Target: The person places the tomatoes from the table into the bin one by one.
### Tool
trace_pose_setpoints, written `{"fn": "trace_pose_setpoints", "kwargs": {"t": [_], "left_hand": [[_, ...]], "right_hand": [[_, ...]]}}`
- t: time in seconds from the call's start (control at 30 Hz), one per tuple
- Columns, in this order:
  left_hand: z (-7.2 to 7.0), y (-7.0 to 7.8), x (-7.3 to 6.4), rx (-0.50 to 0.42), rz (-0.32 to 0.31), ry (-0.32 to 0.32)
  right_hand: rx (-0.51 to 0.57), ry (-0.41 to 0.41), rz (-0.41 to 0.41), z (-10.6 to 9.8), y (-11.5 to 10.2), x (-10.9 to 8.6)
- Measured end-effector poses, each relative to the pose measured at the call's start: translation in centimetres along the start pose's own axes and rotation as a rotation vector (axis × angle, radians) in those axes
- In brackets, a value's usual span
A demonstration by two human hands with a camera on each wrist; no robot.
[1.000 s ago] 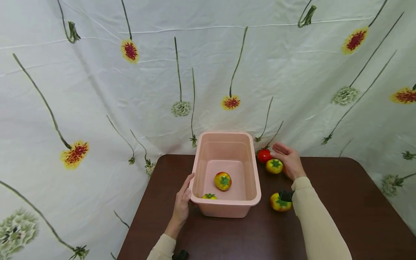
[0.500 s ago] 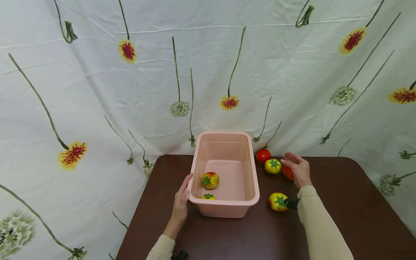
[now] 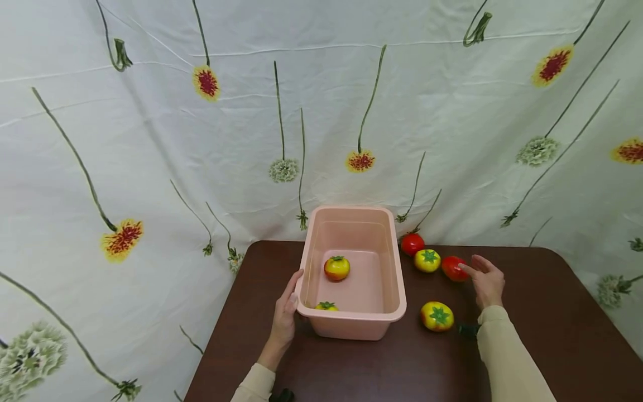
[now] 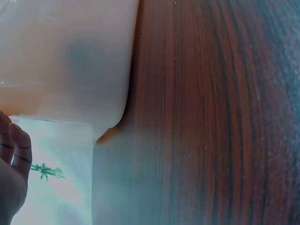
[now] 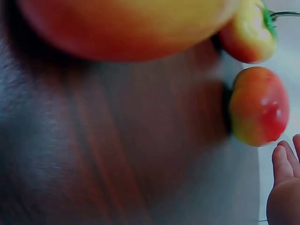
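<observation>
A pink plastic bin (image 3: 359,315) stands on the dark table in the head view. Inside it lie a yellow-red persimmon-like fruit (image 3: 337,268) with a green leafy top and a second one (image 3: 326,306), mostly hidden by the near wall. My left hand (image 3: 284,312) rests against the bin's left side, fairly straight fingers at the rim. To the right of the bin, my right hand (image 3: 489,282) is beside a red fruit (image 3: 454,268), thumb extended to its edge; whether it touches is unclear. The right wrist view shows those fingers (image 5: 282,164) next to the fruit, unclosed.
Left of the red fruit sit a yellow fruit (image 3: 427,261) and another red one (image 3: 412,244) at the table's back edge. A yellow-red fruit (image 3: 437,316) lies nearer me. White flowered cloth (image 3: 321,139) hangs behind the table (image 3: 372,368).
My right hand has moved right, from behind the yellow fruit to the red fruit's right side, uncovering it. Inside the bin, the farther fruit has rolled left, then away from me. My left hand stays put.
</observation>
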State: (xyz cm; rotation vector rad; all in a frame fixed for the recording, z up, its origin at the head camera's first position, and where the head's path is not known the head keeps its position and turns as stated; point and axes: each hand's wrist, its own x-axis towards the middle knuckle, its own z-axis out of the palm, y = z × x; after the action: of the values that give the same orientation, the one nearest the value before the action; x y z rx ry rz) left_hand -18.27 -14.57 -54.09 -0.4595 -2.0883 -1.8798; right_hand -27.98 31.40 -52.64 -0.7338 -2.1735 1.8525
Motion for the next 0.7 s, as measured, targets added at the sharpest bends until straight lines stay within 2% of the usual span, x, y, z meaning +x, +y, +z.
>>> {"fn": "trace_pose_setpoints", "kwargs": {"t": [0.13,0.33,0.53,0.7], "left_hand": [[0.0,0.2,0.1,0.001,-0.007,-0.001],[-0.2,0.1,0.2,-0.005,0.031,-0.007],[-0.2,-0.2,0.0,-0.017,0.041,-0.022],[-0.1,-0.2,0.0,-0.028,0.047,-0.009]], "right_hand": [[-0.026,-0.013,0.021,0.2,1.1,-0.2],[-0.026,-0.039,0.03,0.7,2.2,-0.3],[-0.003,-0.027,0.032,1.0,3.2,-0.4],[-0.012,-0.001,0.039,1.3,3.9,-0.4]]}}
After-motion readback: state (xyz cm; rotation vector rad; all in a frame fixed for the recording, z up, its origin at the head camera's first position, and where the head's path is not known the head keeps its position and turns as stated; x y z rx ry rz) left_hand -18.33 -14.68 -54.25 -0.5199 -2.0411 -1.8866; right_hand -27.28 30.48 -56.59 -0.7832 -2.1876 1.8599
